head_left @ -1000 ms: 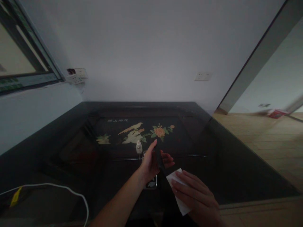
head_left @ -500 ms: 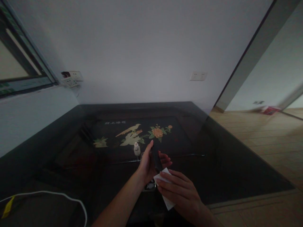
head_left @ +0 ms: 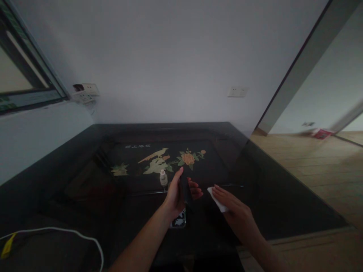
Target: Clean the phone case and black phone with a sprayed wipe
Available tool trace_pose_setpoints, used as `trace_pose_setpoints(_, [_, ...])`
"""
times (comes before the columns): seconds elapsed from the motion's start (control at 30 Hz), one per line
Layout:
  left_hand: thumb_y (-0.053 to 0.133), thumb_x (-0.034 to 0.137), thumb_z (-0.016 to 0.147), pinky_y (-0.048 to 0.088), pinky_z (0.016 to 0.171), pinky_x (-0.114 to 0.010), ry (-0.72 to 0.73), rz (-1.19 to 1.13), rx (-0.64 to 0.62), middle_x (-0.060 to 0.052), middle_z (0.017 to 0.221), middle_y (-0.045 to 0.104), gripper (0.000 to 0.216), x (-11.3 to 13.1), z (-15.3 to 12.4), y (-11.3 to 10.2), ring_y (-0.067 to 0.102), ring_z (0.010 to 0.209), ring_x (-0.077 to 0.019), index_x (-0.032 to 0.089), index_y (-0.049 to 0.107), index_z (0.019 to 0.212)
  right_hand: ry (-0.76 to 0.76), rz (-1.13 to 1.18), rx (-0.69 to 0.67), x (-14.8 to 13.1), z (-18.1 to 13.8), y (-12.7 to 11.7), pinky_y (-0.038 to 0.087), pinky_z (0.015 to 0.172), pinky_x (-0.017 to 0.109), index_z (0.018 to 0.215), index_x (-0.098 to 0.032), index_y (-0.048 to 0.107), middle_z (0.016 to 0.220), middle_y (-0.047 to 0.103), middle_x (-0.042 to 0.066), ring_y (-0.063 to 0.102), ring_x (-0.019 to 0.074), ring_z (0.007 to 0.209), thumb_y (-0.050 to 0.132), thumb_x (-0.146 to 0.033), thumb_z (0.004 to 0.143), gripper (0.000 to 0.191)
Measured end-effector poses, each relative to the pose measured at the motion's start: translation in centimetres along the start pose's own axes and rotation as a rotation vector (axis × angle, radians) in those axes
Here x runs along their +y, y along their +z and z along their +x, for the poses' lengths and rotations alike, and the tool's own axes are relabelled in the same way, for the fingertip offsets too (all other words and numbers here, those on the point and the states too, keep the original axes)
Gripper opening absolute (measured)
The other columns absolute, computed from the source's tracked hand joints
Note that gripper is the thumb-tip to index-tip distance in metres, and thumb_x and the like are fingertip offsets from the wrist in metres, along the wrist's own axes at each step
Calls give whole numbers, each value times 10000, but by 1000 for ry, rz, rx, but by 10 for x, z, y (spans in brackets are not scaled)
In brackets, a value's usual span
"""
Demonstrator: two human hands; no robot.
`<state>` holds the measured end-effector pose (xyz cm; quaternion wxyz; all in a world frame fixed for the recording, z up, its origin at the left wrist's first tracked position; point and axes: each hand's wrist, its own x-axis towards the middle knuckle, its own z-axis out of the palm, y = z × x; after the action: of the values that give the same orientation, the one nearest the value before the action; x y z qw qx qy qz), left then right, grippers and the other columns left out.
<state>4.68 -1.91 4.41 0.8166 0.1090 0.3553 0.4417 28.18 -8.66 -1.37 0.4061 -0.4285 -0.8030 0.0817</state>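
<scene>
My left hand (head_left: 177,192) is closed around the edges of a dark, slim phone (head_left: 185,192), which is tilted above the table with its flat face towards the right. To its right and apart from it, my right hand (head_left: 231,204) pinches a folded white wipe (head_left: 217,201) beneath its fingers. A patterned phone case (head_left: 179,220) with a pale rim lies under my left wrist, which partly hides it. Just beyond my left thumb stands a small clear bottle (head_left: 163,178) with a white cap.
The glossy black table (head_left: 272,192) has a bird-and-flower inlay (head_left: 159,162). A white cable (head_left: 56,229) with a yellow tag curves across the lower left. Wall sockets (head_left: 237,91) are behind the table. Wooden floor (head_left: 297,158) and a red box (head_left: 322,133) are to the right.
My right hand has moved right, away from the phone, taking the wipe with it. The phone in my left hand has turned slightly, and more of the phone case shows.
</scene>
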Motion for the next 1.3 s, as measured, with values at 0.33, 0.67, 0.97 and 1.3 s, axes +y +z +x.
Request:
trace_pose_setpoints(0.33, [551,588,950,634,684,-393,-12,29,-59,-112,748,744,470,-1,2,-7,730,604,-226,125,624,918,60,-53,-231,10,19,29,381,1227,505,1405,-285,626,1468,608,16,511,206,1419,396,74,729,800])
trace_pose_setpoints(0.67, [575,605,930,621,666,-376,-17,88,-73,-88,751,741,461,-3,3,-8,730,594,-222,145,609,957,71,-93,-340,0,13,14,294,1231,611,1543,-265,448,1567,495,97,430,286,1474,608,-184,923,646])
trace_pose_setpoints(0.97, [545,569,955,600,631,-356,-11,138,-55,-43,702,702,399,-7,0,-3,709,565,-215,171,568,974,293,130,-114,-32,33,1,580,939,394,1095,-208,709,1139,732,114,703,244,1068,470,-379,1051,296])
trace_pose_setpoints(1.3, [895,433,698,475,601,-206,356,488,108,-4,723,687,418,-15,-4,0,643,636,-141,148,687,922,734,694,-420,-86,76,2,491,384,168,1029,-211,613,877,692,10,699,126,524,568,-597,956,395])
